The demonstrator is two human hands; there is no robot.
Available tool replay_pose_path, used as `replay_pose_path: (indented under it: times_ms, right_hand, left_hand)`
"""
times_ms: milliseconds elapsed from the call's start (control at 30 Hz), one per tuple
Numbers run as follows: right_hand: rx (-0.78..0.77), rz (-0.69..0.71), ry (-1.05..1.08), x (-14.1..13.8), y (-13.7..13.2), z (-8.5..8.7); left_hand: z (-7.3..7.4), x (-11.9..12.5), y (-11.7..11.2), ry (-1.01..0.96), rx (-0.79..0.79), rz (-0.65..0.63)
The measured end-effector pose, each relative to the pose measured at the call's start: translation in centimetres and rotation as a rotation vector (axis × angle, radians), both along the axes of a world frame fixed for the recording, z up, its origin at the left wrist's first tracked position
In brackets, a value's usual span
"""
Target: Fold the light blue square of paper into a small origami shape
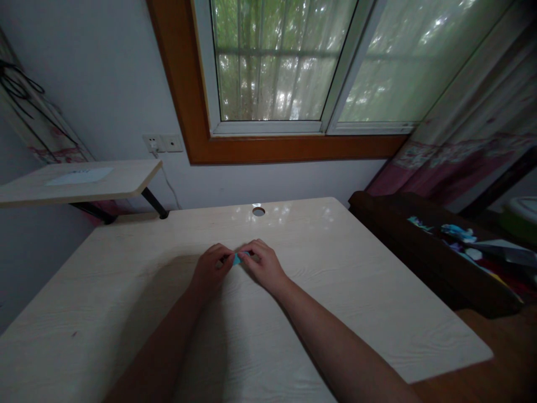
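Observation:
Between my fingertips is a small light-blue piece [237,259], thin and flat like folded paper; most of it is covered by my fingers. My left hand [212,266] pinches its left side between thumb and fingers. From the other side, my right hand [263,263] pinches it too, with the thumb in front. Both hands are close together, low over the pale wooden desk [335,291]. I cannot tell whether the piece touches the desktop.
A raised shelf [121,178] on black legs stands at the desk's back left, with a white sheet [79,176] on it. A round cable hole [259,211] lies beyond my hands. Right of the desk, a dark wooden bench [390,240] holds assorted items. A window is behind.

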State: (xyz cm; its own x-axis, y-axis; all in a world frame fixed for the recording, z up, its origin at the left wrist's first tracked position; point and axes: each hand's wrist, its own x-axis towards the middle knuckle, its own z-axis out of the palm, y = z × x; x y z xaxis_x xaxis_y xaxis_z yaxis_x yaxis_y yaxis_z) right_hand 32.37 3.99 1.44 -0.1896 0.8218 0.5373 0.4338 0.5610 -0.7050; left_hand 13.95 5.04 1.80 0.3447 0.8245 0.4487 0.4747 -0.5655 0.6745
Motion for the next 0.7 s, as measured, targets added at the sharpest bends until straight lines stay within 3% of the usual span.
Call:
replay_pose_path:
  times_ms: [167, 433, 533, 700]
  right_hand:
    - [-0.007, -0.067, 0.045, 0.14, 0.03, -0.05]
    - [-0.104, -0.234, 0.203, 0.83, 0.83, -0.77]
    - [-0.091, -0.172, 0.157, 0.61, 0.52, -0.46]
    - [-0.028, -0.05, 0.051, 0.06, 0.09, -0.02]
  left_hand:
    - [0.34, -0.15, -0.01, -0.02, -0.016, 0.046]
    - [0.08, -0.67, 0.64, -0.156, -0.042, 0.228]
    - [0.09, -0.41, 0.63, -0.176, -0.067, 0.197]
    - [-0.1, 0.1, 0.37, -0.054, -0.084, 0.012]
